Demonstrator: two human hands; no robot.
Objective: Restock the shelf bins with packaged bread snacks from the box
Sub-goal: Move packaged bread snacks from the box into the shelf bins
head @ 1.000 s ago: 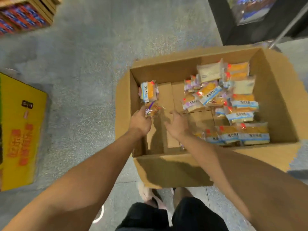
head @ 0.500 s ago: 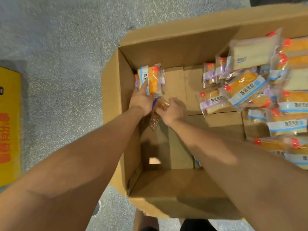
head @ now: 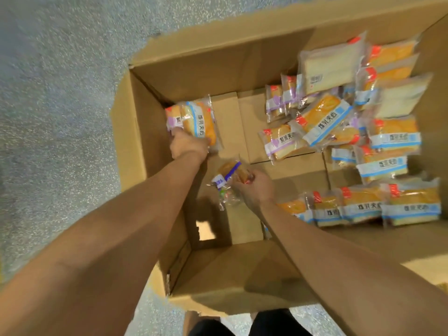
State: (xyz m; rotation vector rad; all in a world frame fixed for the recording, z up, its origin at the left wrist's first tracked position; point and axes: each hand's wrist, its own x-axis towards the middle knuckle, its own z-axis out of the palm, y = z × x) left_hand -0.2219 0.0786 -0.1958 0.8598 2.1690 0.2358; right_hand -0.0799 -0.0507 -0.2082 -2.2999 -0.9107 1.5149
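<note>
An open cardboard box (head: 155, 209) stands on the floor in the head view. My left hand (head: 188, 145) reaches into its far left corner and grips two bread packets (head: 198, 120), one with a blue label and one with a purple label behind it. My right hand (head: 254, 187) holds a small clear packet with a purple stripe (head: 229, 174) near the middle of the box floor. Several more bread packets (head: 378, 151) lie heaped along the right side of the box.
Speckled grey floor (head: 60, 117) surrounds the box on the left. The near box flap (head: 237, 282) folds toward me above my dark shorts (head: 266, 323). Bare cardboard bottom (head: 242, 122) shows between my hands and the heap.
My head has come closer to the box. My left hand moved up from the small packet to the two packets in the corner and took hold of them; my right hand keeps the small packet.
</note>
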